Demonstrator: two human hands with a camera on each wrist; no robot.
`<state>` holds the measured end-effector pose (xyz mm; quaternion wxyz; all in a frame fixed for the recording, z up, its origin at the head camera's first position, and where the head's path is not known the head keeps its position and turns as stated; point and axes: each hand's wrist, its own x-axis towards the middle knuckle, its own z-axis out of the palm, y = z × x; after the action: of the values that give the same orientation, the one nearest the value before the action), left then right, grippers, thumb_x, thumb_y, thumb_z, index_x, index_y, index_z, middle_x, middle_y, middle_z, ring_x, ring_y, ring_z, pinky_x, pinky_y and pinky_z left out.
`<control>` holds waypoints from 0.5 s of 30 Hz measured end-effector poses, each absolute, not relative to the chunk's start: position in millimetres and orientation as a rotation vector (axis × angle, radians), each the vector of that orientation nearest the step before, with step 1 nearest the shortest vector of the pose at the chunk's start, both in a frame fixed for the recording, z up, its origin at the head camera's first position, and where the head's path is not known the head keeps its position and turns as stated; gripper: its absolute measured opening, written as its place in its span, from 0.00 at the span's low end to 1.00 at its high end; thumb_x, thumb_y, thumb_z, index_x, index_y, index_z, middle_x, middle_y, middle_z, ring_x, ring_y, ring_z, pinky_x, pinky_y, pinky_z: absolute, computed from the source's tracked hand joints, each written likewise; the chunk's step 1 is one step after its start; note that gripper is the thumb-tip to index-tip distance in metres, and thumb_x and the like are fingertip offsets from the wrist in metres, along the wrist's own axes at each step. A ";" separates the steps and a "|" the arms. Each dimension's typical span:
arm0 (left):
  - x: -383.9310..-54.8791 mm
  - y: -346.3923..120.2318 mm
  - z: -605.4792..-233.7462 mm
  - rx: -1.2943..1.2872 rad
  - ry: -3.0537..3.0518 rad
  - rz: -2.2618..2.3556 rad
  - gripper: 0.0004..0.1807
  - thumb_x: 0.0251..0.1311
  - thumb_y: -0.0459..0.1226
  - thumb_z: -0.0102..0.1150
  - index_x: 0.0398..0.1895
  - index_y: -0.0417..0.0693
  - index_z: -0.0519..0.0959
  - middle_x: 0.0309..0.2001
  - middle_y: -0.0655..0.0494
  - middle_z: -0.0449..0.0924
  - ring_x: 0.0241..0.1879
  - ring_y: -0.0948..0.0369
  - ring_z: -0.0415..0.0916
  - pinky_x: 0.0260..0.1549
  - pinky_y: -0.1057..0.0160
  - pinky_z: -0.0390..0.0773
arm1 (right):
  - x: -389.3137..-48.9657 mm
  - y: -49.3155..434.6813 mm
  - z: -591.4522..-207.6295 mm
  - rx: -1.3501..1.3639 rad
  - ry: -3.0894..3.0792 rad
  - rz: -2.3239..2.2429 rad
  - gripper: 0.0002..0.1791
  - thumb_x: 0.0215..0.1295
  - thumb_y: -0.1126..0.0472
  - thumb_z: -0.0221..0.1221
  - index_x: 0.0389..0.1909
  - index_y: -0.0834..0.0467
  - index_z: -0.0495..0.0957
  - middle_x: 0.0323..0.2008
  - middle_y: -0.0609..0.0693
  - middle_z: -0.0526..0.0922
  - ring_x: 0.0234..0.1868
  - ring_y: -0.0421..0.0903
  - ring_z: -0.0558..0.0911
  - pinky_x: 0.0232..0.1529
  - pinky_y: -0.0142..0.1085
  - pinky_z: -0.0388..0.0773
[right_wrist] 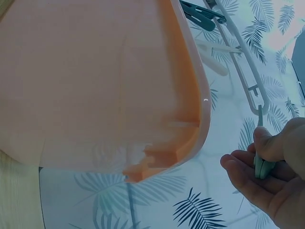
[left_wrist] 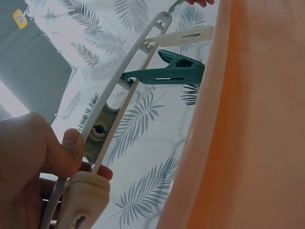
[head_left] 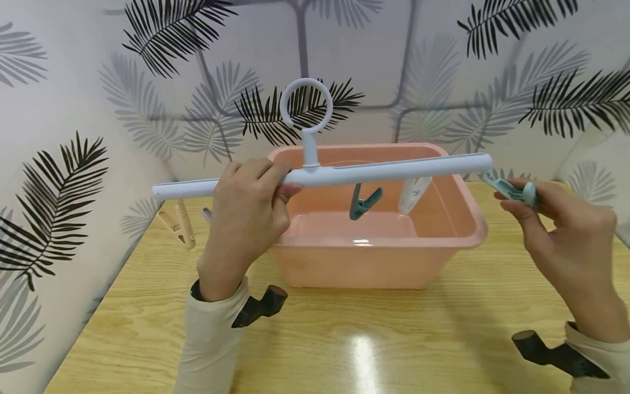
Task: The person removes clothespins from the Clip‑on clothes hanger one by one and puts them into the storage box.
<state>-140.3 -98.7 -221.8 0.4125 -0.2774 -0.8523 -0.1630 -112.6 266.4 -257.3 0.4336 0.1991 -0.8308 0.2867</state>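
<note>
Left hand [head_left: 253, 210] grips hanger [head_left: 403, 167] beside hook [head_left: 310, 150], seemingly steadying it; right hand [head_left: 573, 230] pinches mint clip [head_left: 513, 190] at far end. Between grips hang green clip [head_left: 361, 209], white clip [head_left: 411, 197]; basin [head_left: 361, 268] below.

The head view is evenly bright, with a white glare patch on the wooden table [head_left: 315, 328] at lower centre, a small glint along the pink tub's [head_left: 320, 242] front rim, and a soft shadow right of it. The left wrist view is dimmer, a bright light strip [left_wrist: 10, 101] at its left edge and the left hand [left_wrist: 33, 157] in shade at lower left. The right wrist view looks hazy and bluish, palest at upper right; the tub's lower corner breaks up raggedly.
</note>
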 end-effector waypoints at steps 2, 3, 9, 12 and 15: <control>-140.2 -99.8 -222.0 -0.701 -2.143 -0.408 0.10 0.58 0.37 0.64 0.33 0.37 0.80 0.27 0.48 0.76 0.31 0.49 0.75 0.34 0.52 0.69 | -113.3 268.5 -258.3 0.482 -2.102 0.742 0.19 0.50 0.84 0.62 0.46 0.74 0.79 0.40 0.61 0.85 0.43 0.15 0.74 0.45 0.14 0.69; -140.3 -100.0 -222.1 -0.707 -2.140 -0.407 0.10 0.58 0.37 0.64 0.32 0.37 0.80 0.27 0.48 0.76 0.31 0.49 0.75 0.34 0.52 0.69 | -113.7 269.9 -259.2 0.474 -2.119 0.760 0.19 0.51 0.83 0.62 0.47 0.73 0.79 0.42 0.54 0.86 0.43 0.16 0.74 0.44 0.14 0.69; -139.9 -98.6 -220.0 -0.768 -2.126 -0.381 0.09 0.60 0.37 0.62 0.32 0.37 0.80 0.28 0.49 0.79 0.32 0.51 0.76 0.35 0.53 0.70 | -118.9 274.2 -264.1 0.466 -2.178 0.836 0.19 0.57 0.78 0.61 0.51 0.70 0.78 0.45 0.19 0.74 0.44 0.18 0.76 0.44 0.15 0.69; -138.6 -99.2 -219.4 -0.767 -2.142 -0.366 0.09 0.60 0.37 0.62 0.33 0.38 0.81 0.29 0.49 0.79 0.31 0.52 0.75 0.35 0.54 0.69 | -124.4 271.6 -263.9 0.490 -2.186 0.807 0.19 0.55 0.78 0.63 0.50 0.70 0.79 0.45 0.22 0.75 0.45 0.17 0.75 0.45 0.15 0.69; -137.6 -101.5 -219.6 -0.765 -2.151 -0.358 0.09 0.60 0.37 0.62 0.34 0.38 0.81 0.29 0.49 0.79 0.31 0.53 0.75 0.34 0.54 0.70 | -131.6 266.2 -260.8 0.526 -2.202 0.755 0.18 0.52 0.79 0.64 0.46 0.69 0.80 0.41 0.38 0.83 0.44 0.15 0.73 0.46 0.14 0.67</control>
<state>-137.6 -101.5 -219.6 0.4036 -0.3030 -0.8516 -0.1418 -131.6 266.2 -260.8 0.3688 0.2049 -0.8577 0.2940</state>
